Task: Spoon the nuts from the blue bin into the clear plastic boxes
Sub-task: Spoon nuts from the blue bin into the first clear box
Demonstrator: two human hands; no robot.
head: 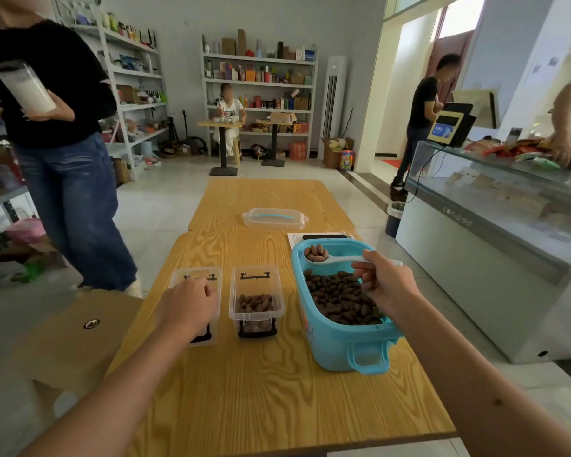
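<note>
Nuts (pixel 314 253) are riding in the white spoon (pixel 333 257) the right hand (pixel 384 282) is grasping; the part-filled clear box (pixel 256 300) is lying leftward of that grip, the left hand (pixel 187 305) resting clenched on the other box (pixel 197 282).

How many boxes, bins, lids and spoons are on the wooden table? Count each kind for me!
Clear plastic boxes: 2, the left box under the left hand and the middle box with nuts
Blue bin: 1
Clear lid: 1
White spoon: 1, held by the right hand
Total: 5
</note>
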